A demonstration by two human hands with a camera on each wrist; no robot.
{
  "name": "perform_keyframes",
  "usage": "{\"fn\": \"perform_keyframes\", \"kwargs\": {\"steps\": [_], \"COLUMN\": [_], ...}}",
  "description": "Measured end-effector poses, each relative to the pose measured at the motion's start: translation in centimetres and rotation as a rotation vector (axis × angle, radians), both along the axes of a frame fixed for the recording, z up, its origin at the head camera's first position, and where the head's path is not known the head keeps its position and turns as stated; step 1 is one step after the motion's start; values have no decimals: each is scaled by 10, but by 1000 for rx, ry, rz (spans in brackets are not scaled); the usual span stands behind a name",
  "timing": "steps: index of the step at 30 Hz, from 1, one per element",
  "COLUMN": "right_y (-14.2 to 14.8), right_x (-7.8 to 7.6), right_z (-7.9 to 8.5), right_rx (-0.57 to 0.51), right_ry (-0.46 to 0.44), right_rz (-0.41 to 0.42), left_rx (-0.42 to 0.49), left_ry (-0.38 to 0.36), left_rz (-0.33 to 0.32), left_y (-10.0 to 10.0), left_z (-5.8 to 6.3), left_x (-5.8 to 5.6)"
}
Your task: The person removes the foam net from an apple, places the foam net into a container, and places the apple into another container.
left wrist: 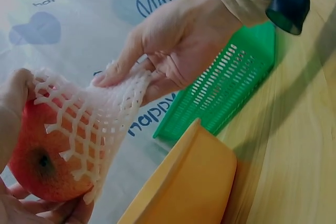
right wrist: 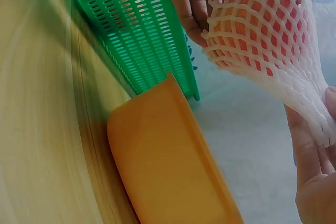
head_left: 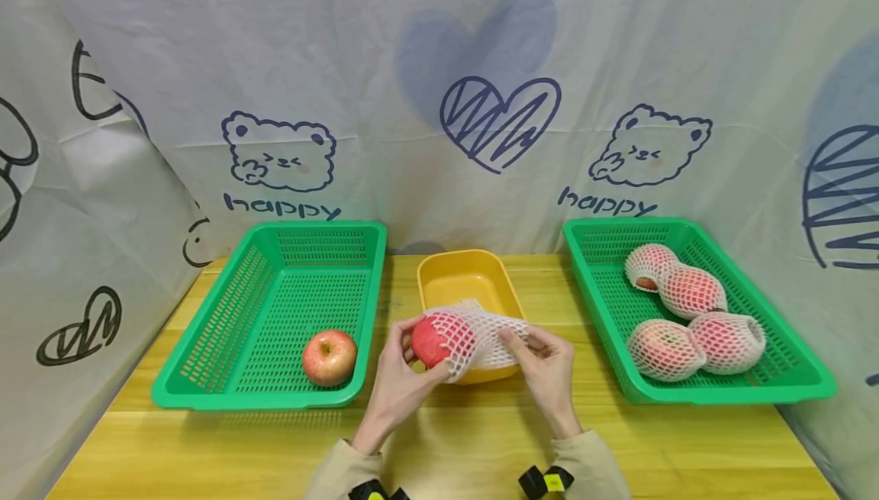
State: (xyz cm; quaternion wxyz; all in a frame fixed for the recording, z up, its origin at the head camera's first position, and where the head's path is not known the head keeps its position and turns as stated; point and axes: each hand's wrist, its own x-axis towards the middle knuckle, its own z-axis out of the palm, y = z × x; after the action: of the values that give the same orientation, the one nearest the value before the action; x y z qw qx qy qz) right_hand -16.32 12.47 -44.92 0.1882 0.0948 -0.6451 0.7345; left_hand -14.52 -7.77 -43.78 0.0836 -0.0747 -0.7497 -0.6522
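Note:
In the head view my left hand (head_left: pixel 401 378) grips a red apple (head_left: pixel 429 343), its fingers and thumb curled round the fruit. A white foam net sleeve (head_left: pixel 491 338) covers the apple's right part, while the stem end shows bare in the left wrist view. My right hand (head_left: pixel 547 366) pinches the sleeve's loose end between thumb and fingers and holds it stretched out to the right. Both hands are raised over the front of a yellow bin (head_left: pixel 474 275). In the right wrist view the net (right wrist: pixel 257 30) spreads over most of the apple and narrows towards the right fingers.
On the left stands a green basket (head_left: pixel 275 397) with one bare apple (head_left: pixel 330 358) in its front right corner. Another green basket (head_left: pixel 728 391) on the right holds several net-wrapped fruits (head_left: pixel 693 291). A printed cloth (head_left: pixel 391 103) hangs behind the wooden table (head_left: pixel 474 446).

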Motion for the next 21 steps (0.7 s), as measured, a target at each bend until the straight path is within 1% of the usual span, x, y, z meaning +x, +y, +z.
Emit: {"fn": "perform_keyframes", "kwargs": {"steps": [6, 13, 17, 21], "right_y": [1, 1, 0, 1], "right_x": [-2, -3, -5, -8], "right_z": [-2, -2, -2, 0], "right_rx": [-8, 12, 18, 11], "right_ry": [-45, -133, -170, -185], "right_rz": [-5, -31, -65, -92], "left_rx": [35, 49, 53, 60], "left_ry": [-78, -146, -170, -170], "left_rz": [28, 32, 32, 24], "left_y": [1, 2, 2, 1], "left_z": [0, 0, 0, 0], "left_x": [-1, -2, -2, -2]}}
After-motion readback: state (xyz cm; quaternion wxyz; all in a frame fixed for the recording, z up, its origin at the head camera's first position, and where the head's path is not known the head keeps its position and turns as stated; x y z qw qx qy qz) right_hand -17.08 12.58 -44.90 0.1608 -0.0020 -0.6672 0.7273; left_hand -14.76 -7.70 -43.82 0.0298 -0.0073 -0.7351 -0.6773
